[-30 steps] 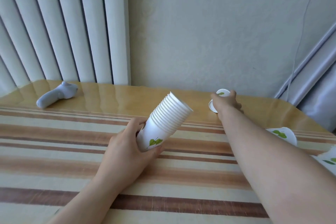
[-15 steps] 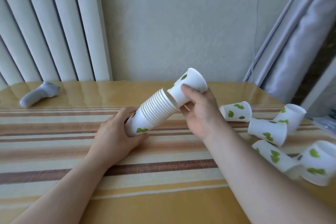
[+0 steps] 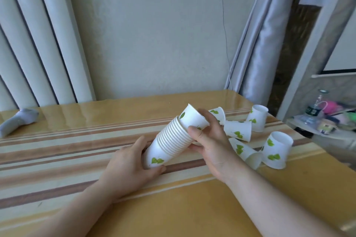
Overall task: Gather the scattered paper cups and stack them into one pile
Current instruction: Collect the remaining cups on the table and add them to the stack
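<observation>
Now the right hand [image 3: 209, 141] has pushed its cup [image 3: 193, 118] deeper into the stack [image 3: 169, 143] gripped by the left hand [image 3: 128, 165]; five loose cups [image 3: 277, 150] remain on the desk [image 3: 185, 208].

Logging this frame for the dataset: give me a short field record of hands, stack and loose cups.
left hand: grips base of the cup stack, tilted
right hand: pushing one cup into the stack's open end
loose cups: five, on the table at right; some lying, some upturned
other: grey object far left
</observation>
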Tool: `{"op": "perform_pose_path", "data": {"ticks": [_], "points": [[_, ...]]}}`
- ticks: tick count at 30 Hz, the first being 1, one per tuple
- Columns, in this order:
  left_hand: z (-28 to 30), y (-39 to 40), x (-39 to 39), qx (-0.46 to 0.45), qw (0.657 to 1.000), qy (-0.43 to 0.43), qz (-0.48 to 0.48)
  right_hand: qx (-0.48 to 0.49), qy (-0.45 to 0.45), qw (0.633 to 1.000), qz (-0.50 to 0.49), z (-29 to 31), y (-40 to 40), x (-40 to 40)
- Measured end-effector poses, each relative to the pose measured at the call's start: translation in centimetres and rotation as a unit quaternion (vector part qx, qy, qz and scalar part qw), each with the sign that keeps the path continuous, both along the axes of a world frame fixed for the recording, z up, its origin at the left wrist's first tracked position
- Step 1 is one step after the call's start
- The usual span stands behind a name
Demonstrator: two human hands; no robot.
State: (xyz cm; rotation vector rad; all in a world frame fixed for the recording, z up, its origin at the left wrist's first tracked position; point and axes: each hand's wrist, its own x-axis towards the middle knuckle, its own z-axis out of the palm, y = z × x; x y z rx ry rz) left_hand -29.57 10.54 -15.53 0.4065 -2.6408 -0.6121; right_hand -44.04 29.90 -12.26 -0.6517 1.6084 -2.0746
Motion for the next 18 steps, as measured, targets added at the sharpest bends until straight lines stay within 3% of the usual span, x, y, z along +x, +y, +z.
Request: {"op": "perform_pose_path", "data": {"ticks": [5,8,12,16,18], "points": [[2.0,2.9,-1.8,0.022,0.997,-0.047,-0.062,0.039,0.088,0.995,0.012,0.6,5.3,-0.4],[1.9,5.5,-2.5,0.053,0.996,-0.05,-0.055,0.05,0.178,0.98,-0.07,0.5,8.6,-0.8],[0.7,7.9,-3.3,0.132,0.991,-0.008,-0.009,0.13,0.335,0.896,-0.261,-2.2,11.9,-2.6],[-0.1,8.7,-3.6,0.147,0.988,0.027,0.024,0.156,0.447,0.822,-0.316,-4.4,13.1,-3.8],[-0.3,8.9,-3.4,0.137,0.989,0.039,0.026,0.169,0.469,0.807,-0.316,-4.5,13.3,-4.0]]}}
